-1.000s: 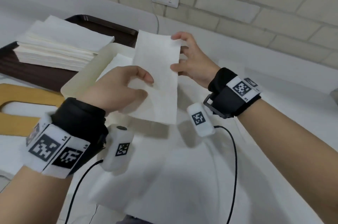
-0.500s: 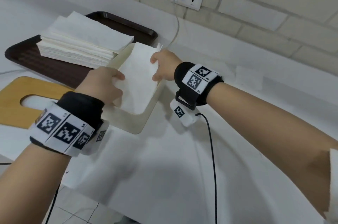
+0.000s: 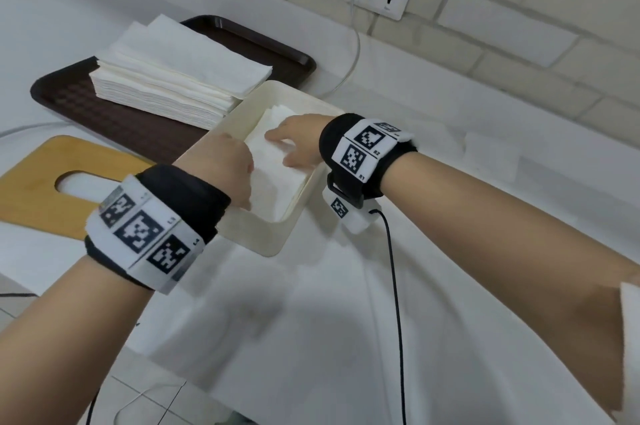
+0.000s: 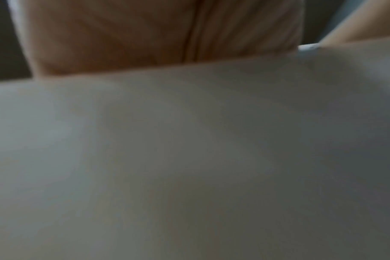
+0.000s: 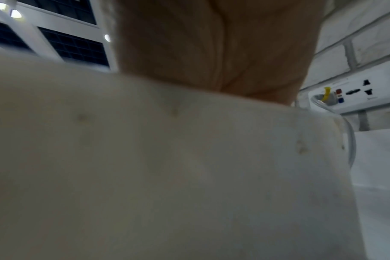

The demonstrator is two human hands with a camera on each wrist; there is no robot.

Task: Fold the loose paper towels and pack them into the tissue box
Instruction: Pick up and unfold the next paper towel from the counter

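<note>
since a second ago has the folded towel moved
Yes. The folded paper towel went from held up above the tissue box down into it, with both the left hand and right hand pressing it.

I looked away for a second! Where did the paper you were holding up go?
Both hands lowered the folded paper towel into the cream box. It now lies flat inside, the left hand and right hand resting on it. The towel stack on the brown tray and the wooden board stayed put.
</note>
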